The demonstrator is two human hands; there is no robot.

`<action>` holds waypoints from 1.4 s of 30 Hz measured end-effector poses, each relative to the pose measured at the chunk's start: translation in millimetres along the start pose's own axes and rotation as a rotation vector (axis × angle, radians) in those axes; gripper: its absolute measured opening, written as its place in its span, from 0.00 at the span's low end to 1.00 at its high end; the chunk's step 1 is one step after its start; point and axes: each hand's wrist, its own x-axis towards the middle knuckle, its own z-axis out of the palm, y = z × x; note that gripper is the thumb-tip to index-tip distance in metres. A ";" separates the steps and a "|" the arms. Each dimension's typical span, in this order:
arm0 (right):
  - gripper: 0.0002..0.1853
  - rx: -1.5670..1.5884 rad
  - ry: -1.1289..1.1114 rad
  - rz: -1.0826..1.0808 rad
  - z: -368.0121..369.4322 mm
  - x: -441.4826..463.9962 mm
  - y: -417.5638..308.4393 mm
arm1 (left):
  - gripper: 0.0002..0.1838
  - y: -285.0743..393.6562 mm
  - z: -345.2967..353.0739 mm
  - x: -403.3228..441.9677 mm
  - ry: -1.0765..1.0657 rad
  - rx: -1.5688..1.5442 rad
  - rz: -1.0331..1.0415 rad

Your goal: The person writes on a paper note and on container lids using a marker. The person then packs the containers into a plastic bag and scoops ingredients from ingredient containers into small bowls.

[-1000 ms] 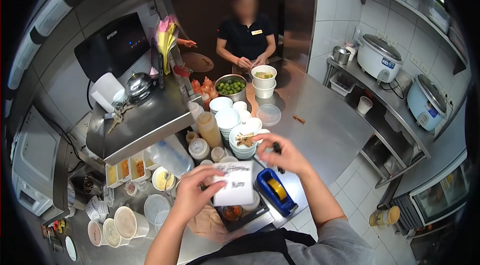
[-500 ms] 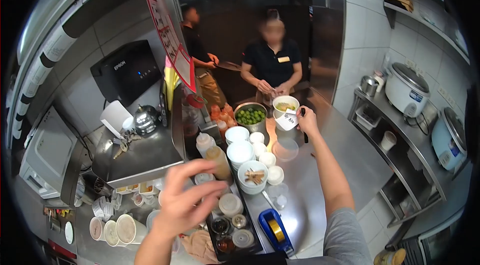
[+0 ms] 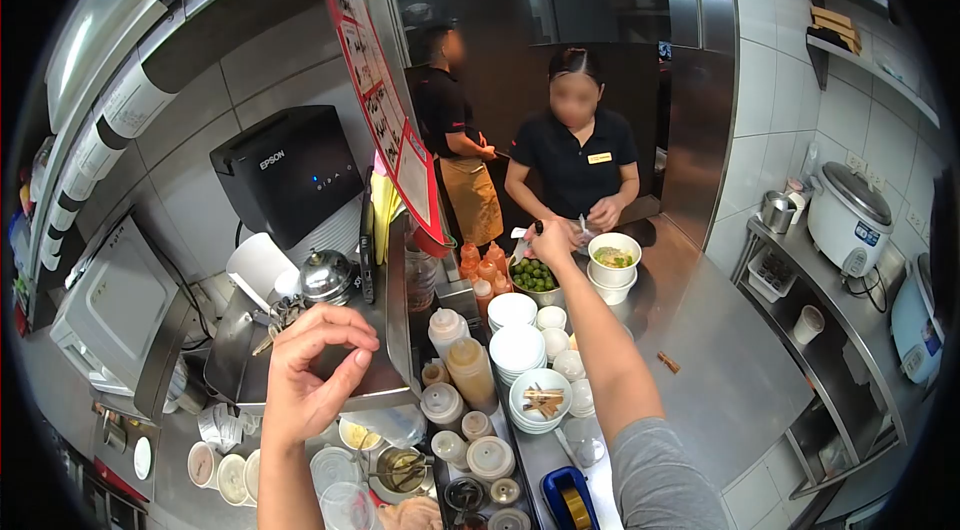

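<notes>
Right hand [image 3: 552, 244] stretches over the counter [image 3: 715, 370], beside a pot of green fruit [image 3: 534, 276].
Its grip is closed on a black marker [image 3: 538, 227] and a partly hidden pale slip [image 3: 518, 233], near a co-worker's hands [image 3: 604, 214]; the left hand [image 3: 322, 370] hangs open, fingers curled, by the raised shelf's [image 3: 388, 396] edge. Stacked bowls [image 3: 519, 348] crowd left of the right forearm; rightward, smooth steel widens to a long edge, a brown bundle [image 3: 668, 362] on it. Rice cookers [image 3: 848, 215] stand against the tiled wall [image 3: 765, 70].
</notes>
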 end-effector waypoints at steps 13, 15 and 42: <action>0.06 0.153 0.335 0.223 -25.8 16.2 53.4 | 0.04 -2.1 -0.6 -2.3 -0.012 -0.097 -0.035; 0.10 0.220 0.284 0.264 -29.9 15.6 58.3 | 0.04 -1.6 -0.6 -2.0 -0.019 -0.088 -0.038; 0.12 0.155 0.138 0.199 -91.6 -299.7 246.7 | 0.08 -15.2 -5.0 -6.5 -0.099 -0.193 -0.185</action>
